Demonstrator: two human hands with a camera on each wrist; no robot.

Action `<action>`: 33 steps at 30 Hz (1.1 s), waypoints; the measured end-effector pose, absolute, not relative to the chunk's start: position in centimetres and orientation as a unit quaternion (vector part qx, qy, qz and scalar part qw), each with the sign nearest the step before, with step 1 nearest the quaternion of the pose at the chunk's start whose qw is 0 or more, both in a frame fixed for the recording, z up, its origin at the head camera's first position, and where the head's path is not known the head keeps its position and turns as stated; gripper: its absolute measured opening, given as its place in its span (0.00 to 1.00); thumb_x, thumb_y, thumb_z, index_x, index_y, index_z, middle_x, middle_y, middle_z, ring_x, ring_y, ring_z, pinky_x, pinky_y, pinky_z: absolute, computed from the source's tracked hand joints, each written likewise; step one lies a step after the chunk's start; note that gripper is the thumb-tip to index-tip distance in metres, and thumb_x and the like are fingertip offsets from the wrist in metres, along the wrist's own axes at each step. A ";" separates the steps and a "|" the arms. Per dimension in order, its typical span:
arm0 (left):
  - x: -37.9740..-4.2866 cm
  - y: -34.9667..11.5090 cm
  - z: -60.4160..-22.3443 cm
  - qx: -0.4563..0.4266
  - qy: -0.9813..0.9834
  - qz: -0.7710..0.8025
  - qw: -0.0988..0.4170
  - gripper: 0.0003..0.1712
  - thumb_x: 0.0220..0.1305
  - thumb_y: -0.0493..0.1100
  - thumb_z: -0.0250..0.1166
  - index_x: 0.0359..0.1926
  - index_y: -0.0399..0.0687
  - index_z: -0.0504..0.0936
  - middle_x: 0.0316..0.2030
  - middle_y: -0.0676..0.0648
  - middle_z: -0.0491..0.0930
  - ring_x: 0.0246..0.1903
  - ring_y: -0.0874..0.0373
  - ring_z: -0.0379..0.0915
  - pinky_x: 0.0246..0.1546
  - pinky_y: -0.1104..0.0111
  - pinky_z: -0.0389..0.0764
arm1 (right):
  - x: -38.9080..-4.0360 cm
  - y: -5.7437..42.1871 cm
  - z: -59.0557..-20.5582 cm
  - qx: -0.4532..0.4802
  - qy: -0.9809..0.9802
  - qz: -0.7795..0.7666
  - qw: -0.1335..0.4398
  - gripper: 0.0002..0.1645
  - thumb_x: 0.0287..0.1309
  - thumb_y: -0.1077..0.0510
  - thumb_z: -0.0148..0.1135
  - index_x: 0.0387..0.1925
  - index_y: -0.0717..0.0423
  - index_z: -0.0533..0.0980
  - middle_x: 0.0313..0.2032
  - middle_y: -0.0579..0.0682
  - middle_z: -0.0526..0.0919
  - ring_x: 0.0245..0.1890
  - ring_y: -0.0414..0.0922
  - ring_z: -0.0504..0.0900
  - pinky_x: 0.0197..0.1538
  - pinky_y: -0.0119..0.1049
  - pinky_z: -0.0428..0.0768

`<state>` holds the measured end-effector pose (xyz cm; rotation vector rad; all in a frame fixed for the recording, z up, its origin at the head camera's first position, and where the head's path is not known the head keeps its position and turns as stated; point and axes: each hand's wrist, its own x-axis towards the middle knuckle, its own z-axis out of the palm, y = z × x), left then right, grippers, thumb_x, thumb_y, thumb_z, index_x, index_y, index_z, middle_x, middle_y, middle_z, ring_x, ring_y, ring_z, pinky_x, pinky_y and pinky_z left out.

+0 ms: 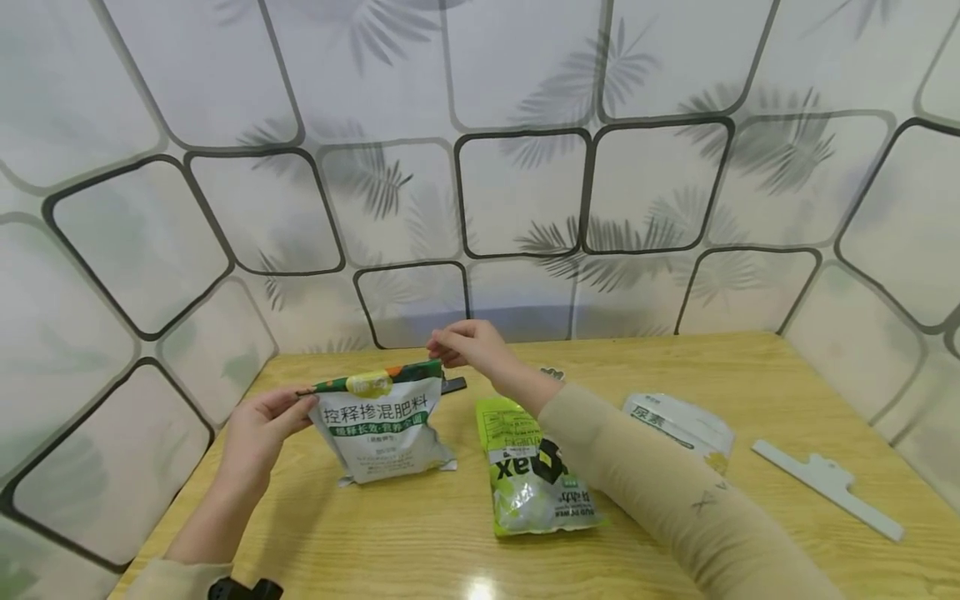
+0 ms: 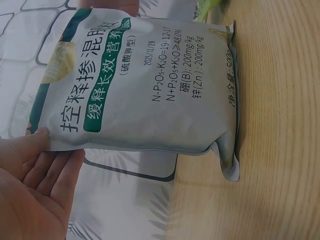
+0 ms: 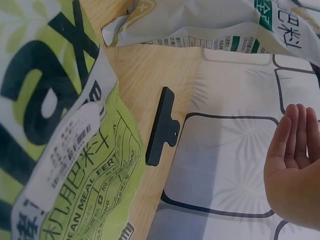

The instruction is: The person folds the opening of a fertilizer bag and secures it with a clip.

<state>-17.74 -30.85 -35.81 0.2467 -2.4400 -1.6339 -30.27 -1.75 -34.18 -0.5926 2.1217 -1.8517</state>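
A white fertilizer bag (image 1: 386, 433) with a green, orange and yellow top strip stands on the table at the left, its Chinese print facing me. My left hand (image 1: 258, 425) pinches its upper left corner, thumb in front and fingers behind, as the left wrist view (image 2: 45, 180) shows. Beside the upper right corner is my right hand (image 1: 480, 350). Its fingers look nearly straight in the right wrist view (image 3: 295, 165), where the thumb is hidden. Whether its fingertips touch the bag I cannot tell. The bag's lower part rests on the wood.
A green bean-meal fertilizer bag (image 1: 517, 492) lies right of the white bag, partly under my right forearm. Farther right are a white bag (image 1: 678, 425) and a white sealing clip (image 1: 825, 487). A black clip (image 3: 162, 127) lies near the table's back edge, against a patterned wall (image 1: 525, 192).
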 end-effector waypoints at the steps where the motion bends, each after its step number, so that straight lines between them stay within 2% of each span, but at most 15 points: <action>1: -17.7 -30.9 -35.8 0.082 -0.824 -0.552 0.097 0.18 0.78 0.39 0.65 0.59 0.27 0.83 0.31 0.74 0.84 0.35 0.76 0.84 0.44 0.82 0.85 | -30.4 -1.8 -34.2 -0.202 0.731 -0.638 0.132 0.20 0.81 0.53 0.58 0.51 0.67 0.85 0.45 0.58 0.91 0.38 0.39 0.87 0.54 0.40 0.90; 7: -17.7 -30.9 -35.7 0.073 -0.824 -0.552 0.102 0.15 0.78 0.38 0.64 0.55 0.30 0.85 0.31 0.74 0.84 0.34 0.75 0.84 0.43 0.81 0.85 | -31.3 -2.0 -34.5 -0.184 0.735 -0.641 0.125 0.20 0.79 0.54 0.60 0.54 0.69 0.84 0.48 0.61 0.91 0.38 0.40 0.87 0.55 0.40 0.90; 15: -17.6 -30.9 -35.7 0.075 -0.821 -0.557 0.100 0.12 0.78 0.38 0.65 0.52 0.34 0.87 0.31 0.74 0.84 0.35 0.76 0.83 0.43 0.80 0.86 | -32.3 -2.5 -35.3 -0.148 0.741 -0.644 0.124 0.17 0.78 0.55 0.62 0.54 0.65 0.85 0.48 0.60 0.91 0.39 0.42 0.88 0.55 0.40 0.90; 21: -17.5 -31.0 -35.8 0.073 -0.820 -0.559 0.094 0.12 0.78 0.38 0.64 0.53 0.33 0.87 0.31 0.74 0.84 0.36 0.76 0.83 0.44 0.81 0.85 | -32.9 -2.8 -36.2 -0.115 0.745 -0.645 0.123 0.16 0.77 0.56 0.63 0.54 0.64 0.86 0.47 0.60 0.91 0.45 0.51 0.89 0.61 0.47 0.87; 24: -17.4 -31.0 -35.7 0.077 -0.818 -0.562 0.093 0.10 0.78 0.38 0.64 0.51 0.37 0.88 0.31 0.74 0.84 0.36 0.75 0.84 0.44 0.81 0.85 | -33.3 -3.0 -36.7 -0.100 0.747 -0.646 0.126 0.17 0.76 0.56 0.63 0.56 0.64 0.85 0.49 0.61 0.90 0.50 0.55 0.89 0.66 0.52 0.85; 29: -17.3 -31.0 -35.7 0.081 -0.815 -0.567 0.093 0.08 0.78 0.38 0.65 0.49 0.43 0.89 0.32 0.73 0.84 0.36 0.75 0.83 0.44 0.80 0.86 | -33.8 -3.2 -37.4 -0.076 0.745 -0.650 0.133 0.19 0.77 0.56 0.63 0.58 0.66 0.83 0.51 0.62 0.89 0.53 0.55 0.88 0.68 0.53 0.83; 33: -17.3 -31.0 -35.7 0.079 -0.815 -0.566 0.096 0.08 0.77 0.38 0.65 0.49 0.42 0.90 0.34 0.71 0.85 0.37 0.75 0.83 0.44 0.79 0.86 | -33.9 -3.4 -38.0 -0.059 0.742 -0.654 0.137 0.19 0.77 0.57 0.63 0.59 0.67 0.82 0.52 0.63 0.88 0.55 0.57 0.87 0.68 0.53 0.83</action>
